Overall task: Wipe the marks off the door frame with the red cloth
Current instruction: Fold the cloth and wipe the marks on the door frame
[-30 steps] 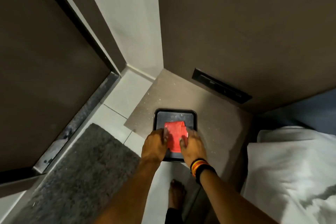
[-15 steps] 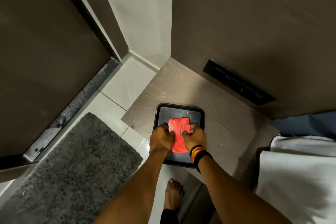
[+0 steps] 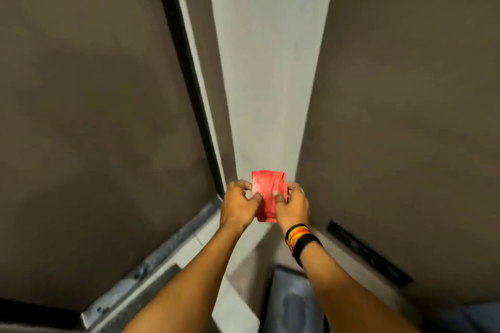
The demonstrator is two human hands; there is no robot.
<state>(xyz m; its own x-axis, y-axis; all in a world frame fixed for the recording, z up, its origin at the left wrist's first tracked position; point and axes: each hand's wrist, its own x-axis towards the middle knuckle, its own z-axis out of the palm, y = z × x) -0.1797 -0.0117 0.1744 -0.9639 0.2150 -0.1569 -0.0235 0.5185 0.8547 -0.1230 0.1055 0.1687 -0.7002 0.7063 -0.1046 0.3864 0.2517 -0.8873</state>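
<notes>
The dark door point(image 3: 89, 116) fills my left, its black frame edge point(image 3: 189, 67) running up beside a pale strip of wall point(image 3: 267, 62), with a brown panel point(image 3: 405, 89) on my right. Low down, a metal threshold point(image 3: 151, 265) crosses the floor and the dark tray point(image 3: 292, 300) sits below my wrists, blurred. The red cloth point(image 3: 267, 192) is up in the air in front of the pale wall, folded into a small pad, well short of the frame and not touching it. My worry from here: the pad is only pinched at its two sides, so if I let go with one hand to reach left, the fold may fall open and I'd be wiping with a loose rag, or drop it. I also can't make out any marks on the frame in this blur, so I could start in the wrong spot. Both forearms reach forward and upward, wrists close together. My left hand point(image 3: 239, 204) is closed on the cloth's left edge, thumb on top; my right hand point(image 3: 293, 204), banded at the wrist, is closed on its right edge.
</notes>
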